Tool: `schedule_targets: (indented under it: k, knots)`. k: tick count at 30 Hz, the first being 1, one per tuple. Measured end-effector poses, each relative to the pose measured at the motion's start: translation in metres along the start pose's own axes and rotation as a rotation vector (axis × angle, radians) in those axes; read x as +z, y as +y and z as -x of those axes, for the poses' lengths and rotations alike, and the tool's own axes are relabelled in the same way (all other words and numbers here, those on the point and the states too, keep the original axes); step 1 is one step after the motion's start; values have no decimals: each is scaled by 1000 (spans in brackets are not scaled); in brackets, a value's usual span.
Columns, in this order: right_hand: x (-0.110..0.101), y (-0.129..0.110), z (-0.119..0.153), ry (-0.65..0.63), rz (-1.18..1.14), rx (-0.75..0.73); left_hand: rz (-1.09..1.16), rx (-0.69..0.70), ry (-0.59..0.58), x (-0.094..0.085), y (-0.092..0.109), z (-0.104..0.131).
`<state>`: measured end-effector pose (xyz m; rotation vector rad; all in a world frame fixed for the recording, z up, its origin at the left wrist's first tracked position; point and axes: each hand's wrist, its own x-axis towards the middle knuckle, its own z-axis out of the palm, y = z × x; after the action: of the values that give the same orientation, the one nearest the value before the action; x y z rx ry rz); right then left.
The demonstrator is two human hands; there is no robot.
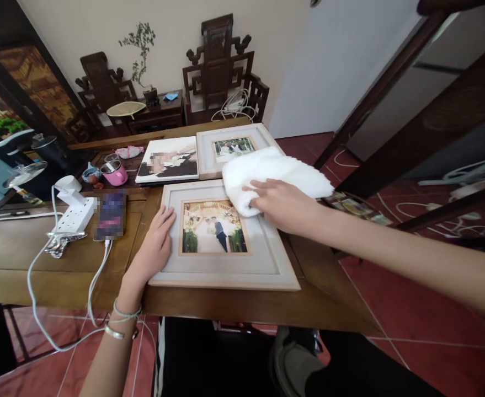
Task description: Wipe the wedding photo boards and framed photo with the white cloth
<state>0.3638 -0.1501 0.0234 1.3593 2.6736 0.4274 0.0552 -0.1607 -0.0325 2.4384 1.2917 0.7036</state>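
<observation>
A framed photo of a couple (267, 270) lies flat near the front edge of the wooden table. My left hand (156, 242) rests on the frame's left edge, fingers stretched out and holding nothing. My right hand (281, 204) presses on a fluffy white cloth (279, 171) at the frame's upper right, with the fingertips sunk in its pile. The cloth hides that corner and also covers part of a second framed photo (204, 146) behind. Left of the second frame lies a white-edged photo panel (170, 160).
On the table's left are a phone (110, 216) on a cable, a white power strip (76, 215), a pink mug (114, 173), a small blue teapot (91, 173) and a black kettle (49, 154). Dark wooden chairs (218, 66) stand behind.
</observation>
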Motion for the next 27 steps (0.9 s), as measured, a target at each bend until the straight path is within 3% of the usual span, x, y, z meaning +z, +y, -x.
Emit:
schedule_targets:
  k: [5, 9, 13, 17, 19, 23, 27]
  knots:
    - [-14, -43, 28, -34, -36, 1, 0, -4, 10, 0, 1, 0]
    - [-40, -75, 49, -190, -178, -58, -2, -6, 9, -1, 2, 0]
    - [-62, -89, 56, -351, -363, -133, -23, -7, -11, -3, 2, -1]
    - [-62, -78, 44, -328, -359, 9, -23, 6, -17, -3, 2, 0]
    - [-52, -67, 33, -249, -309, 63, -18, 6, -16, -3, 1, 1]
    - [-21, -40, 7, -67, -242, 29, -7, 2, -19, -3, 0, 2]
    - [-2, -22, -14, -2, -242, 65, 5, 2, -22, -4, 1, 2]
